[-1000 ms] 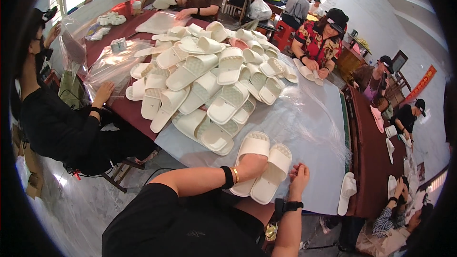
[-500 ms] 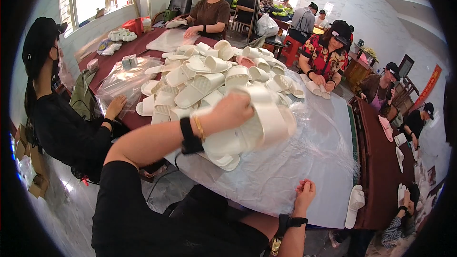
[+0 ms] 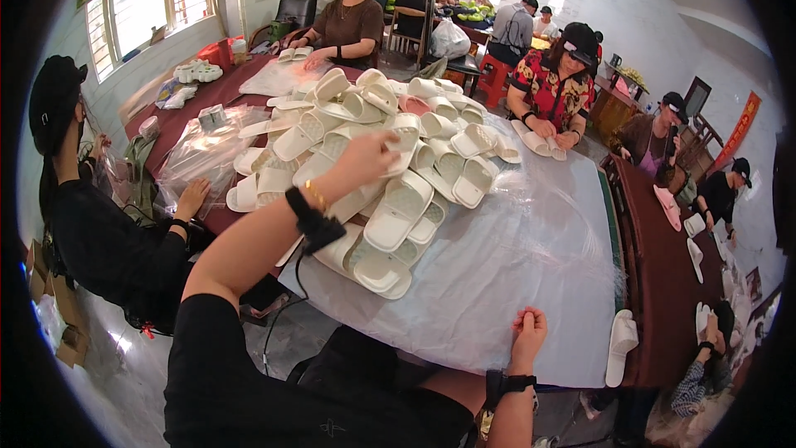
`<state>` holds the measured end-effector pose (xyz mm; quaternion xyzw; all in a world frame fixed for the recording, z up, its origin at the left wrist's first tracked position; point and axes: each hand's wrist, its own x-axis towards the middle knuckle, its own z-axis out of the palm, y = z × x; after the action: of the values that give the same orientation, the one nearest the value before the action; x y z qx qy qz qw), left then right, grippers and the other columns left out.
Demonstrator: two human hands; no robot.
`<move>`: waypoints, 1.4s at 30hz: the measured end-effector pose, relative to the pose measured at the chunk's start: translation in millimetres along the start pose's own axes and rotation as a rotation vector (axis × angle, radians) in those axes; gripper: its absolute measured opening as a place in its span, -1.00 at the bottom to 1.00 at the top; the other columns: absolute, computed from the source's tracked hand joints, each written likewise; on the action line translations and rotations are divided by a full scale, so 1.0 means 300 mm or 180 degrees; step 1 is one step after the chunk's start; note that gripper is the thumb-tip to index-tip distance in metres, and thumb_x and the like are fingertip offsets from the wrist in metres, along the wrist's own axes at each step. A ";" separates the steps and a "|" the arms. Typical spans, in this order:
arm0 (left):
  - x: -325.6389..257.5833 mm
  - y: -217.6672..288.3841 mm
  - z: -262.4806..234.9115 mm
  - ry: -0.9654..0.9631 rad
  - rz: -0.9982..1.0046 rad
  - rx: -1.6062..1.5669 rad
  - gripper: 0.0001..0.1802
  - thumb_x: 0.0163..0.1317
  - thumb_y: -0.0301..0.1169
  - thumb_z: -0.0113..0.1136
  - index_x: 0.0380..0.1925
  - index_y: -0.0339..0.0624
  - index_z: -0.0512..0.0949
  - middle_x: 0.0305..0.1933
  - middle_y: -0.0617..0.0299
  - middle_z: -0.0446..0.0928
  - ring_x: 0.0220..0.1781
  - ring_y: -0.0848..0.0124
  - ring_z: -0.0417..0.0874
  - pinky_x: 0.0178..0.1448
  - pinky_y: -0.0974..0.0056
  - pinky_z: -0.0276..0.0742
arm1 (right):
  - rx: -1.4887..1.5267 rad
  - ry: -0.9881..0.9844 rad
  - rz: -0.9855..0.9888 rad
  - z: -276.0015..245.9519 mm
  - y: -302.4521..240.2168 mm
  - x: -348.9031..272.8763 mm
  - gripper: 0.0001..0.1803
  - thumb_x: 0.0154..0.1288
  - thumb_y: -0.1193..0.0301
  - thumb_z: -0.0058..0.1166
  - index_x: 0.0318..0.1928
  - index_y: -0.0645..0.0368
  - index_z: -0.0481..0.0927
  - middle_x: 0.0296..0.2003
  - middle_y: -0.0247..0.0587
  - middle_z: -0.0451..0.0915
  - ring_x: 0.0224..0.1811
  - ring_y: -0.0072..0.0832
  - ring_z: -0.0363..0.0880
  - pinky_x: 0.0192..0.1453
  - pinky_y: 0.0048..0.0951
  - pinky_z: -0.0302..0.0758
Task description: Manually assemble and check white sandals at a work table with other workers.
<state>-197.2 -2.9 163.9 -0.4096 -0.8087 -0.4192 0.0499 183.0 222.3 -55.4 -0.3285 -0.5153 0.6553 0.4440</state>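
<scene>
A big heap of white slippers lies on the table before me. Across it reaches my left hand, its bent fingers closed at the near edge of a white slipper that tilts up in the heap. Just below that hand, another white slipper rests sole down on others at the near side of the pile. My right hand hovers over the table's near edge, to the right of the heap. Its fingers are curled in with the thumb against them, and nothing shows in it. Both wrists wear black bands.
Pale plastic sheeting covers the table. Clear bags lie on dark red cloth at left. A co-worker sits close on my left; another handles slippers across the table. One lone slipper lies at the right edge.
My left hand has moved up and left over the heap, away from the blurred slippers it was moving. Those slippers now lie still. My right hand has barely moved.
</scene>
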 end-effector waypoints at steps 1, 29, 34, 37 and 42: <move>-0.067 0.039 0.035 -0.0374 0.0035 -0.0039 -0.66 0.12 -0.32 0.16 -0.14 -0.31 0.59 -0.30 -0.07 0.63 -0.28 0.12 0.67 -0.11 0.13 0.54 | -0.0051 -0.0015 0.0008 -0.003 -0.009 -0.003 -0.88 0.36 0.45 -0.05 -0.18 0.21 0.50 -0.39 -0.30 0.55 -0.49 -0.65 0.44 -0.43 -0.63 0.41; -0.668 0.033 0.726 -0.1249 -0.0205 -0.1571 -0.84 0.21 -0.52 0.13 -0.22 -0.33 0.57 -0.47 0.22 0.54 -0.45 0.51 0.50 -0.33 0.39 0.42 | -0.1799 0.1312 -0.0519 -0.391 -0.042 0.095 -0.81 0.22 0.47 -0.02 -0.21 0.24 0.60 -0.35 -0.25 0.62 -0.43 -0.47 0.54 -0.34 -0.46 0.47; -0.695 0.029 0.724 -0.0993 -0.0057 -0.1602 -0.85 0.19 -0.53 0.12 -0.24 -0.32 0.57 -0.42 0.16 0.56 -0.42 0.45 0.53 -0.29 0.35 0.43 | -0.3654 0.1814 -0.1238 -0.644 -0.159 0.148 -0.78 0.12 0.48 0.03 -0.20 0.17 0.63 -0.09 -0.06 0.58 0.00 -0.17 0.49 0.10 -0.23 0.40; -0.703 0.022 0.712 -0.0980 -0.0007 -0.1551 -0.85 0.20 -0.53 0.12 -0.24 -0.32 0.57 -0.39 0.14 0.57 -0.40 0.41 0.56 -0.27 0.35 0.45 | -0.4176 0.2378 -0.0801 -0.684 -0.195 0.181 -0.73 0.08 0.42 0.07 -0.16 0.09 0.63 0.05 -0.06 0.49 0.17 -0.09 0.35 0.26 -0.06 0.26; -0.704 0.052 0.706 -0.1059 0.0164 -0.1130 -0.85 0.21 -0.51 0.12 -0.24 -0.32 0.57 -0.38 0.12 0.57 -0.37 0.37 0.58 -0.24 0.34 0.46 | -0.4716 0.1527 0.0268 -0.720 -0.243 0.226 -0.56 0.06 0.24 0.00 0.00 -0.02 0.60 0.13 -0.22 0.44 0.22 -0.08 0.30 0.24 0.08 0.24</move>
<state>8.8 23.1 -52.0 -0.4958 -0.7088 -0.4800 -0.1461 366.2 372.9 -37.7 -0.6915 -0.6956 0.0677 0.1828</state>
